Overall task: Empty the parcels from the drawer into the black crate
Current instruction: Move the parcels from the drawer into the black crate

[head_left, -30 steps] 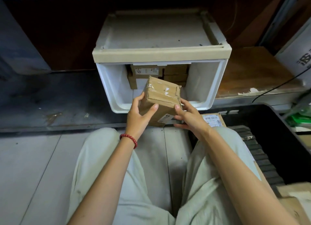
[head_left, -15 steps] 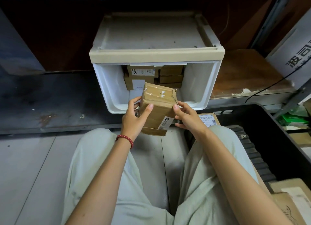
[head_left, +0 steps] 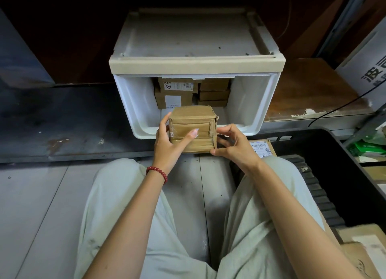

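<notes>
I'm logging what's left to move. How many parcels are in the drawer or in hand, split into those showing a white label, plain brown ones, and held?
Drawer parcels showing a white label: 2
Plain brown drawer parcels: 3
Held parcel: 1
Total: 6 visible; any behind them are hidden.

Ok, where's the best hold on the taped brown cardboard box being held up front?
Take its flat left and right faces, coming in from each side. The taped brown cardboard box is squat with parallel sides, and the left hand and right hand grip it across those sides.
</notes>
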`<action>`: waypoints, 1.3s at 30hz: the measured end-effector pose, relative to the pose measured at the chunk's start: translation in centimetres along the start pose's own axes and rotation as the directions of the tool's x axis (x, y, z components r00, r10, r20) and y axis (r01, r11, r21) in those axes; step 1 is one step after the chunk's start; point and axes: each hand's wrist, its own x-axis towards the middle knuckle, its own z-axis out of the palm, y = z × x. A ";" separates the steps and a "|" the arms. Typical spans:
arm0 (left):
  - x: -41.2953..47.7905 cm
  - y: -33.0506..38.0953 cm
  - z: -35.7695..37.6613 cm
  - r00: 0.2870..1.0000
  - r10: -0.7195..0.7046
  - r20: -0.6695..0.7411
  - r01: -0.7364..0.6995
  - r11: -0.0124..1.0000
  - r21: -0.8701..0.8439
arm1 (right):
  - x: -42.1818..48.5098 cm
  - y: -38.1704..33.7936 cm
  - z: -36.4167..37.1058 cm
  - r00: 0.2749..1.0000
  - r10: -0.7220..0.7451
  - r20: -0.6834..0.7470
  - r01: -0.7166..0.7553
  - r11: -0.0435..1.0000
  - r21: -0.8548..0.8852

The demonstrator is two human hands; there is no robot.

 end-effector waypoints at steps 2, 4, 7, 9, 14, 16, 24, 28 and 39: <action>0.2 0.0 0.0 1.000 -0.005 -0.007 0.005 1.000 -0.021 | 0.0 -0.1 0.0 1.000 -0.009 0.012 0.010 1.000 -0.015; 0.3 -0.1 -0.1 1.000 -0.010 -0.008 0.010 1.000 -0.023 | -0.1 -0.3 0.0 0.999 -0.026 0.027 0.027 0.999 -0.037; 0.5 -0.4 -0.1 0.999 -0.049 -0.020 0.048 0.999 -0.021 | -0.3 -0.7 0.1 0.997 -0.062 0.049 0.067 0.991 -0.115; 0.6 -0.5 -0.1 0.996 -0.081 -0.034 0.080 0.997 -0.023 | -0.4 -1.1 0.2 0.996 -0.071 0.050 0.077 0.987 -0.142; 0.3 -0.6 0.1 0.999 -0.042 -0.027 0.042 0.999 0.003 | -0.1 -0.5 -0.1 0.998 -0.038 0.040 0.043 0.990 -0.132; 0.2 -0.5 0.0 1.000 -0.003 -0.008 0.003 1.000 0.009 | 0.1 0.1 0.0 1.000 0.014 -0.004 -0.015 0.996 -0.083; -0.2 0.4 -0.2 0.987 0.157 0.032 -0.160 0.982 0.099 | 0.6 1.0 0.2 0.988 0.116 -0.099 -0.135 0.967 -0.217; -0.1 0.5 -0.7 0.985 0.170 0.028 -0.172 0.975 0.143 | 0.1 -0.3 0.8 0.987 0.121 -0.105 -0.132 0.985 -0.107; 0.1 0.4 -0.6 0.993 0.107 0.046 -0.113 0.980 0.162 | -0.7 -3.1 1.2 0.991 0.112 -0.072 -0.116 0.992 -0.051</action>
